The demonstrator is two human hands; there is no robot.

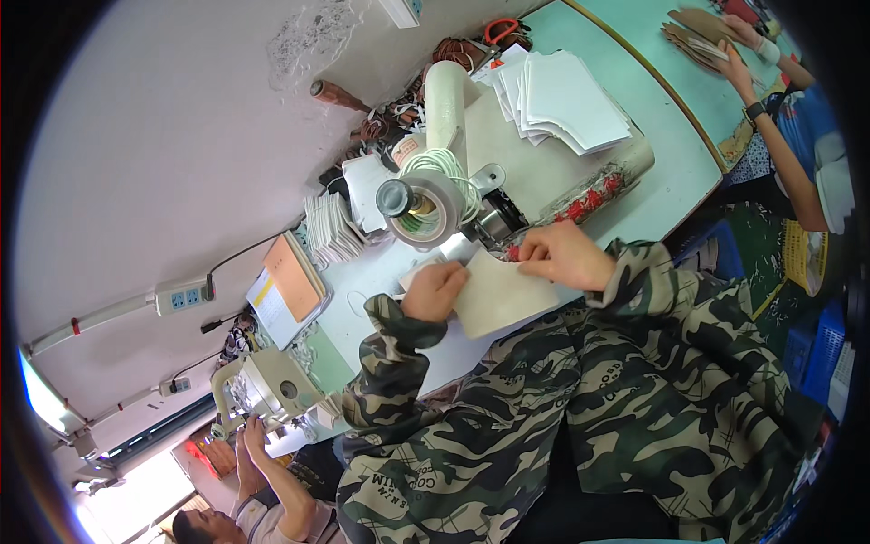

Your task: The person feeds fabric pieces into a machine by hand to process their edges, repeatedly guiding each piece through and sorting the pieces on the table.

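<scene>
The cream sheet is being held crosswise just beside the machine, its left edge being pinched by the left hand and its upper right edge by the right hand, neither being nearer.

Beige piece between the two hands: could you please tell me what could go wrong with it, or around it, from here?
The left hand and right hand hold the beige piece right by the machine; if the machine runs, fingers might get hurt.
If one grip slips, the piece could shift out of place.
The stack of white sheets is unevenly fanned and appears to rest on the machine, so a bump might make sheets slide.
</scene>
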